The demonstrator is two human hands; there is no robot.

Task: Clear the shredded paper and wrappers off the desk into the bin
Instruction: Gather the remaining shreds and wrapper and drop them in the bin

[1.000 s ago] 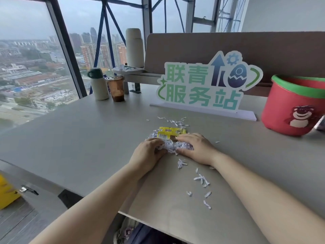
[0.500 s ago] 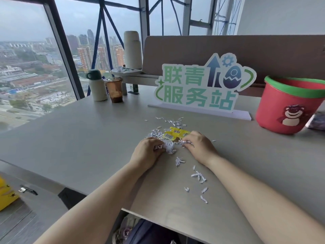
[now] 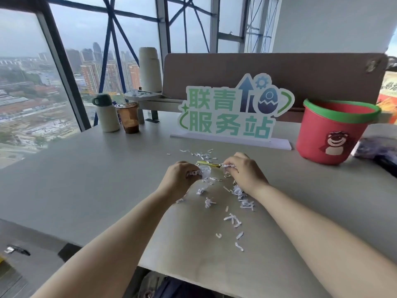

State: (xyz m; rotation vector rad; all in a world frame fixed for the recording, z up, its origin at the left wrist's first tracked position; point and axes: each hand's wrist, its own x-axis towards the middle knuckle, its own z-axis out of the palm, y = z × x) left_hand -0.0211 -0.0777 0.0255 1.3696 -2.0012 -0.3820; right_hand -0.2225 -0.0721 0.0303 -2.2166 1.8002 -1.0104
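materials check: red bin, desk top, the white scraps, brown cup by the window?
Red bin: looks like moulded plastic, matte, with a green rim and a bear sticker.
Desk: probably laminate board, smooth grey, low sheen.
Scraps: thin shredded paper, curled white strips.
Brown cup: clear plastic most likely; tinted see-through wall, darker at the bottom.

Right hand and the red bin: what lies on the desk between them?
In the head view, the desk is bare from the right hand to the red bin; the paper shreds lie nearer the person, and the sign stands behind.
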